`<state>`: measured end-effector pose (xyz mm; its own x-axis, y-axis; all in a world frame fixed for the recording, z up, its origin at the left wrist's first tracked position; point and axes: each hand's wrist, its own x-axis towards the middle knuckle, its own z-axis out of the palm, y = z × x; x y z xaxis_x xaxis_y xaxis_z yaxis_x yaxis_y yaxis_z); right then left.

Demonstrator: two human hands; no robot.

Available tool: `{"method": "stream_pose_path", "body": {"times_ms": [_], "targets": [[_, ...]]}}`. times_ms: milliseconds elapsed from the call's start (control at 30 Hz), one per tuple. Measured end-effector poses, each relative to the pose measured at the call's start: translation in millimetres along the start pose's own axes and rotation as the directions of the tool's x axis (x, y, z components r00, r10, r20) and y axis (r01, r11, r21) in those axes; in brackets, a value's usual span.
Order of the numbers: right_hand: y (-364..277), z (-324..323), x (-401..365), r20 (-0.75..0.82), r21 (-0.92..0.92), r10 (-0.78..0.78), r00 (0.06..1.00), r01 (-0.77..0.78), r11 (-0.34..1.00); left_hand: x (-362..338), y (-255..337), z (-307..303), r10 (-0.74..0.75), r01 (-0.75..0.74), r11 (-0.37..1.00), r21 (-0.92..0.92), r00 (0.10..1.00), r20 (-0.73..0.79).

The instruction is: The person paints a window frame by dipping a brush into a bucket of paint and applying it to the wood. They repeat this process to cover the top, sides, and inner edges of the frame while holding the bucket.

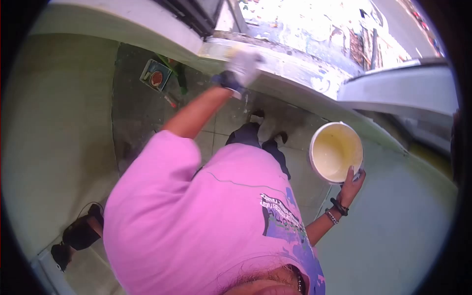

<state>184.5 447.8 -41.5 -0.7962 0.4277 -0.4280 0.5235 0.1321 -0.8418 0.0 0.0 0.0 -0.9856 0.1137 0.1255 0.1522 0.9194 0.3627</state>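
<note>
My right hand (352,186) grips the rim of a white plastic bucket (318,169), with the thumb over the edge. Pale cream paint (332,156) lies inside the bucket, which hangs beside my legs. My left hand (243,67), in a white glove with a dark cuff, is at the window ledge (290,64). Motion smears it, but its fingers look curled. A yellowish blur shows by its far side; what it holds cannot be made out.
A blue-grey tray (163,70) with a reddish-brown round container (156,78) sits on the tiled floor. Nearby lie a green object (182,81) and a red-handled tool (170,100). Another person in dark clothing (78,233) is at lower left. Pale green walls (59,123) stand on both sides.
</note>
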Motion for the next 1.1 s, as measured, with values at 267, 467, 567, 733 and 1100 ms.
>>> {"method": "stream_pose_path", "body": {"times_ms": [267, 467, 567, 733, 1100], "targets": [[-29, -54, 20, -0.032, -0.093, -0.103, 0.994, 0.100, 0.991, -13, -2, 34, -0.313, 0.190, 0.875, -0.446, 0.924, -0.221], [-47, -57, 12, 0.031, -0.111, -0.071, 0.997, 0.074, 0.991, -37, -26, -13, -0.058, 0.013, 0.994, -0.112, 0.914, -0.401], [-38, -63, 12, -0.006, -0.148, -0.082, 0.997, 0.080, 0.986, -16, -47, 2, 0.070, -0.078, 0.997, -0.016, 0.956, -0.284], [-23, -76, 23, -0.022, -0.145, -0.074, 0.997, 0.070, 0.987, 36, -27, 45, 0.088, -0.094, 0.994, -0.060, 0.992, -0.092], [-1, -80, 20, -0.079, -0.160, -0.124, 0.989, 0.110, 0.981, 11, 11, 70, -0.285, 0.246, 0.686, -0.684, 0.957, 0.059]]}}
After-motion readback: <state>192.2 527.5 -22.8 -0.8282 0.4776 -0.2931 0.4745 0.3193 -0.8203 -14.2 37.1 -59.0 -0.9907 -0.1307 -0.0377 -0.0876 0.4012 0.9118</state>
